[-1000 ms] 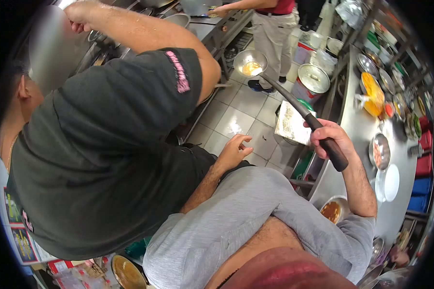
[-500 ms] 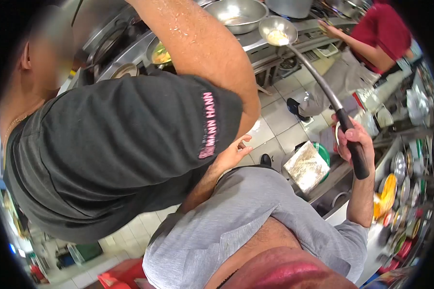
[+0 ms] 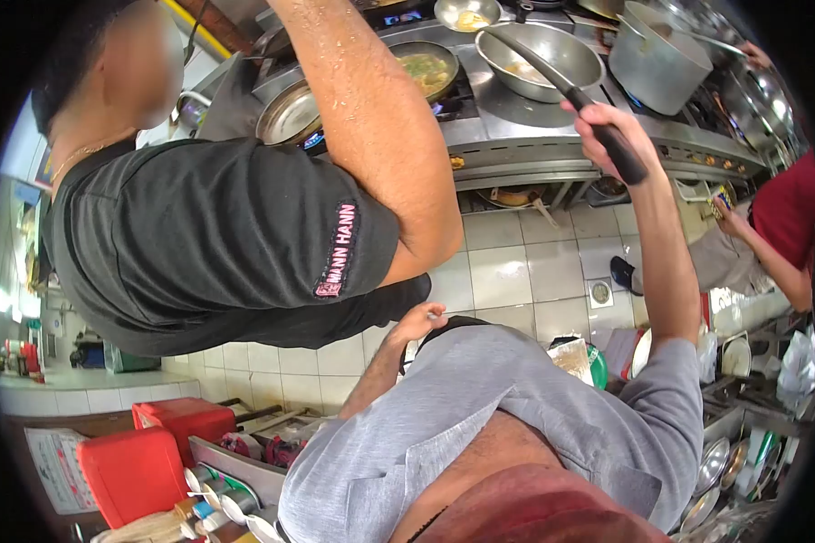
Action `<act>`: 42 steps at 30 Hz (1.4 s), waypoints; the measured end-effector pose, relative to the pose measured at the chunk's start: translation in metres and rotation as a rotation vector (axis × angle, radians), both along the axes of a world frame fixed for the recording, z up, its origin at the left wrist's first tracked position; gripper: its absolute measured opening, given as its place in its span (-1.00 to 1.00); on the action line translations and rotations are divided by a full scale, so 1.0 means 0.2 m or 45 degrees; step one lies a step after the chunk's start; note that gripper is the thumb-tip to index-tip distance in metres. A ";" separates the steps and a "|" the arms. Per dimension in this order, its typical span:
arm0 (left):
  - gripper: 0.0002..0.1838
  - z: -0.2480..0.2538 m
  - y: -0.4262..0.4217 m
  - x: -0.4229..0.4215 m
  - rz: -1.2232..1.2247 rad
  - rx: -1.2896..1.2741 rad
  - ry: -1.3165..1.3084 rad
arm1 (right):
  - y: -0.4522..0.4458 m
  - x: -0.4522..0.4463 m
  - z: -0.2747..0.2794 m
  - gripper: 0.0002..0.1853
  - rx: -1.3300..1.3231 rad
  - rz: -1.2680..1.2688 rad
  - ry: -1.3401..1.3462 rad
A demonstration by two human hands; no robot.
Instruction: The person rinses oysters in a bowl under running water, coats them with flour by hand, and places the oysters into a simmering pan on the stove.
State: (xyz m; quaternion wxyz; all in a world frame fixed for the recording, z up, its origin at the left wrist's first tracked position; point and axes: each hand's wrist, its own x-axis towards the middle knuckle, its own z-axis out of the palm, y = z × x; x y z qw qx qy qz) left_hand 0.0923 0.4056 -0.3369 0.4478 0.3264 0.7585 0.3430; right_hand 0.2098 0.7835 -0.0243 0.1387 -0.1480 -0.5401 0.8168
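My right hand [image 3: 616, 136] is wrapped round the black grip of a long-handled ladle [image 3: 534, 63], raised over the stove. Its metal scoop [image 3: 466, 16] holds something pale yellow and lies beyond a wide steel bowl [image 3: 566, 59], with the stem crossing above that bowl. A little pale food shows inside the bowl. To its left, a pan [image 3: 430, 74] of green and yellow food sits on a burner. My left hand [image 3: 423, 319] hangs low by my waist, fingers loosely bent and apart, apparently holding nothing.
A co-worker in a black shirt [image 3: 226, 226] stands close on my left, arm stretched toward the stove. Another person in a dark red shirt [image 3: 788, 213] is at the right. A tall pot [image 3: 658, 59] stands on the stove. Red bins [image 3: 136, 466] are at lower left.
My view has turned toward the stove. My right hand has moved forward and left with the ladle, its scoop now past the wide bowl. My left hand stays low by my waist.
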 end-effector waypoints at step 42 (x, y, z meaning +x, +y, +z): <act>-0.93 -0.52 -0.51 1.12 2.151 0.028 -0.333 | -0.41 -1.93 -0.39 -0.74 -0.125 0.645 -0.110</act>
